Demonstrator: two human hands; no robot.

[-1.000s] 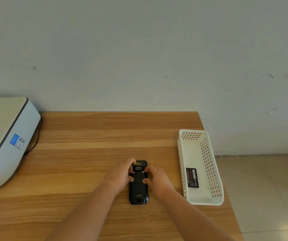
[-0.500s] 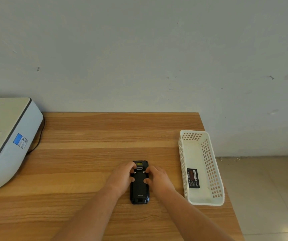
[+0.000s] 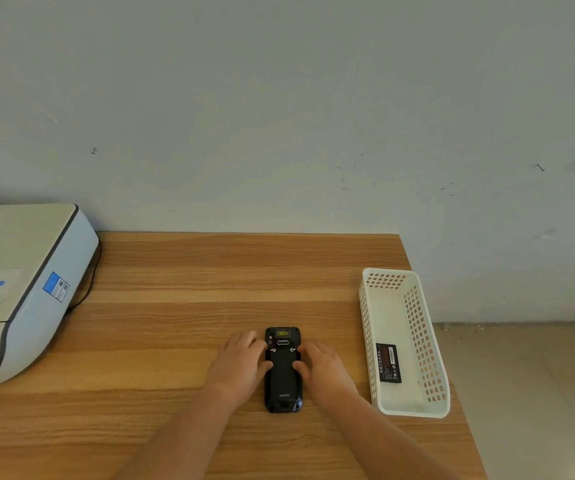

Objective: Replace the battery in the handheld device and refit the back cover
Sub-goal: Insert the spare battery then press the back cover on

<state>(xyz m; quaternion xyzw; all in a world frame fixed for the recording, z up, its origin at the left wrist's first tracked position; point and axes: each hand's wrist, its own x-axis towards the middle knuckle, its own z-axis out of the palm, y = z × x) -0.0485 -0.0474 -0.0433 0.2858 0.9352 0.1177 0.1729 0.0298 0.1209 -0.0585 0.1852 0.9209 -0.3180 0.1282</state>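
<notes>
A black handheld device (image 3: 283, 379) lies face down on the wooden table (image 3: 182, 306), its back cover on and two small latches showing near the top. My left hand (image 3: 239, 367) rests against its left side with the thumb on the cover. My right hand (image 3: 324, 370) flanks the right side, thumb also pressing the cover. A black battery (image 3: 388, 363) with a red label lies inside the white basket (image 3: 428, 344) to the right.
A large white printer (image 3: 16, 285) with a black cable takes up the table's left side. The table's right edge runs just past the basket, with tiled floor (image 3: 528, 393) beyond. A grey wall stands behind the table.
Both hands have slid slightly down and outward along the device's sides, uncovering the two latches near its top. The device has stayed in place.
</notes>
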